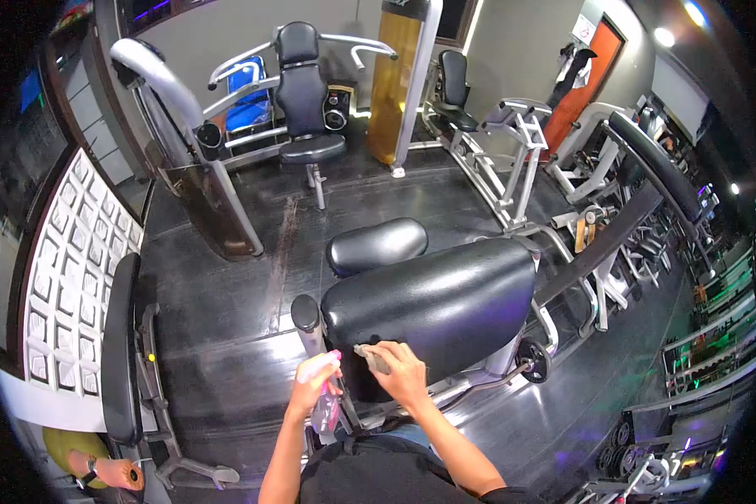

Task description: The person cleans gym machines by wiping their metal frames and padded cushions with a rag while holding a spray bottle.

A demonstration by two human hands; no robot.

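Observation:
My left hand (312, 385) is wrapped round a spray bottle (326, 413) with a pink and white top and a clear body. My right hand (401, 375) pinches a small greyish cloth (372, 359) over the near left part of a black padded bench (437, 302). Whether the cloth touches the pad is hard to tell. A smaller black pad (378, 245) lies just beyond the bench. Close to my left hand, a grey post with a black cap (306, 312) stands at the bench's left end.
Another black bench (123, 353) stands at left, near a person's wrist and hand (113, 472). A barbell with a plate (532, 359) is right of the padded bench. Machines (311, 101) line the back, and a white patterned panel (80, 277) is at left.

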